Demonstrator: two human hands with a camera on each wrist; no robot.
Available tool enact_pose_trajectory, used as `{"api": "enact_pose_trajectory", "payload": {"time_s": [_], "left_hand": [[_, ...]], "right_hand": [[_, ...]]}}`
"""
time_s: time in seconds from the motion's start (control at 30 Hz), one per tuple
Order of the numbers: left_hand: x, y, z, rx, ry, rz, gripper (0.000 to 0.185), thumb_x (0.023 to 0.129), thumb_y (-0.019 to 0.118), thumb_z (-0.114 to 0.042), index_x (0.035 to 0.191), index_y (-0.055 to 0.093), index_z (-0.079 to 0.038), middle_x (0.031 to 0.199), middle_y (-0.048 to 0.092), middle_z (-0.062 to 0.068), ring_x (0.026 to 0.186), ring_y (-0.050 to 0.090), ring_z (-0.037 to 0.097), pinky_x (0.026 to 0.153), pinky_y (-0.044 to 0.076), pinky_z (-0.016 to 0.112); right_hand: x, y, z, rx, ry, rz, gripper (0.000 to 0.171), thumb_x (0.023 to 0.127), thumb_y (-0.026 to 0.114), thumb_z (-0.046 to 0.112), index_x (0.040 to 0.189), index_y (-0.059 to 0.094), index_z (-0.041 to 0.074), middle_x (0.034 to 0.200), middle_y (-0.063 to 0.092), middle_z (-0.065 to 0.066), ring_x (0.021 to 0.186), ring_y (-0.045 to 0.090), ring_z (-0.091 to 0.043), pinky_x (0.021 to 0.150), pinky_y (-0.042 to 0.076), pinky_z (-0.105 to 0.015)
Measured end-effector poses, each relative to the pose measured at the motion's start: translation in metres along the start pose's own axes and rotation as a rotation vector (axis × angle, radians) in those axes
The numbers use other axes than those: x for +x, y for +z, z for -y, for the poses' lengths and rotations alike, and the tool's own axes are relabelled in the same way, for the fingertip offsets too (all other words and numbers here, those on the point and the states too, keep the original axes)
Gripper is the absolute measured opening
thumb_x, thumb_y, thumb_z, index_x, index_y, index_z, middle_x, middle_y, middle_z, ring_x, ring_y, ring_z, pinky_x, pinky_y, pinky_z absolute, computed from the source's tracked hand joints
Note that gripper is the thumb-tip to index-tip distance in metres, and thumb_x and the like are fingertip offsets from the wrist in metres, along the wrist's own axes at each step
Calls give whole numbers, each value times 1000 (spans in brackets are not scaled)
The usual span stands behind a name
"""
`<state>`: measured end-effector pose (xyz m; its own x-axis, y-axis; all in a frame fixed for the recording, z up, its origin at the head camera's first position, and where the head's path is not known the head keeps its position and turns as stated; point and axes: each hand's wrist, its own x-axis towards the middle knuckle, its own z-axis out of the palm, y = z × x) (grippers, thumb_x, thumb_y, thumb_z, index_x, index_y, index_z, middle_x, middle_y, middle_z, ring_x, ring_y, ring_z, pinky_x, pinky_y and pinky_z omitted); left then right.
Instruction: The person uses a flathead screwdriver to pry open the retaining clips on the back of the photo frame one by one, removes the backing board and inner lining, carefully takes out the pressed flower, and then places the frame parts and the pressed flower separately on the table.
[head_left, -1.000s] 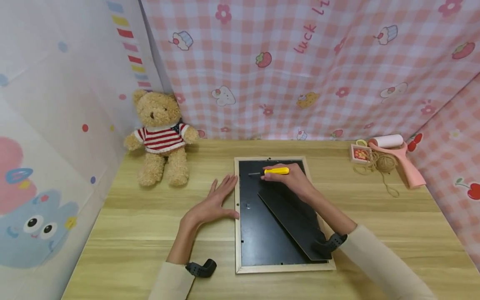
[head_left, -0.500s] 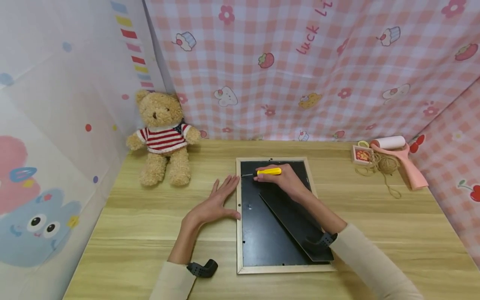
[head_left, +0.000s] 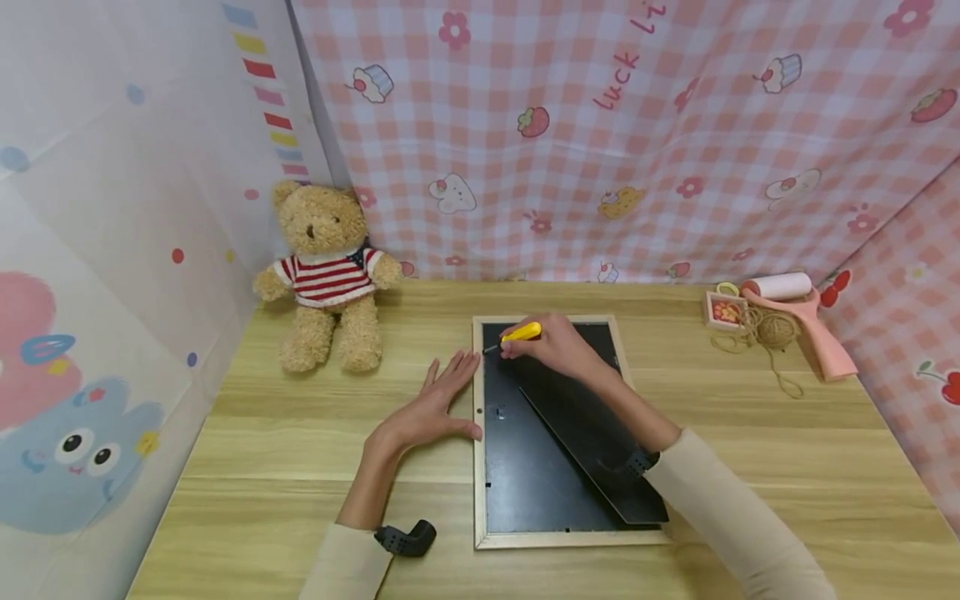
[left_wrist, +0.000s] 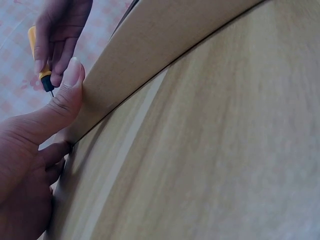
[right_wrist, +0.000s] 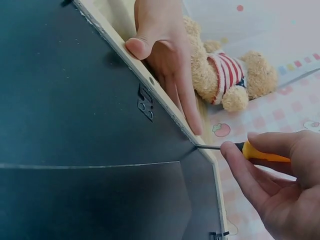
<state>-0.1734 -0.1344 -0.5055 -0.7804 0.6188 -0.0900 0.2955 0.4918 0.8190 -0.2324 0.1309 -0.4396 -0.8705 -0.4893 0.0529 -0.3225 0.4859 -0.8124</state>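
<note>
A picture frame (head_left: pixel 540 541) with a pale wooden rim lies face down, its black backing board (head_left: pixel 517 479) up. A black easel stand flap (head_left: pixel 588 454) slants across the board's right half. My right hand (head_left: pixel 558 346) pinches a yellow-handled screwdriver (head_left: pixel 522 332) between thumb and fingers. In the right wrist view, the screwdriver's metal tip (right_wrist: pixel 207 147) meets the inner edge of the rim, near the left fingertips. My left hand (head_left: pixel 427 412) rests along the frame's left side, fingers straight and thumb on the rim. A small metal hanger (right_wrist: pixel 146 103) sits on the board.
A teddy bear (head_left: pixel 327 267) in a striped shirt sits at the back left of the wooden table (head_left: pixel 300 467). At the back right are a pink lint roller (head_left: pixel 817 337), a ball of twine (head_left: pixel 774 330) and a small box (head_left: pixel 724 310). Patterned cloth (head_left: pixel 570 167) hangs behind.
My right hand has moved left with the screwdriver, bringing its tip to the rim, and the handle has tilted upward. The left hand has stayed on the frame's side.
</note>
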Motion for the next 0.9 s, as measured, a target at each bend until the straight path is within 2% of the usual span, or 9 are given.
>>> {"api": "enact_pose_trajectory", "payload": {"time_s": [0.17,0.4,0.57,0.8,0.9], "left_hand": [[0,1,2,1,21,-9,124,88,91,-37,177,11,-8,185,6,16,172,-5,35,137,-14,55],[0,3,9,-33,61,-30,125,86,89,-48,177,13,-8,184,8,17,172,-5,37,136,-16,56],[1,5,14,-41,81,-39,126,86,87,-57,177,13,-10,185,9,16,172,-6,33,136,-18,51],[1,2,6,-19,43,-17,124,87,91,-41,176,12,-8,184,9,17,172,-5,36,137,-14,56],[3,4,11,-26,42,-24,125,86,90,-47,177,12,-10,185,9,14,172,-5,34,137,-15,55]], "right_hand": [[3,-2,2,-1,2,26,24,100,79,8,118,80,-8,103,85,-16,91,84,-27,86,68,-39],[10,2,9,-24,-35,63,22,104,75,10,116,79,-8,98,85,-15,88,83,-25,81,68,-36],[16,7,18,-125,-68,77,19,105,75,9,112,78,-8,96,84,-15,83,82,-25,77,68,-34],[24,9,31,-285,-135,95,19,104,76,11,103,78,-7,84,82,-12,74,80,-21,67,65,-31],[26,11,34,-336,-159,95,19,103,77,12,96,77,-6,78,79,-9,67,75,-16,62,59,-26]]}}
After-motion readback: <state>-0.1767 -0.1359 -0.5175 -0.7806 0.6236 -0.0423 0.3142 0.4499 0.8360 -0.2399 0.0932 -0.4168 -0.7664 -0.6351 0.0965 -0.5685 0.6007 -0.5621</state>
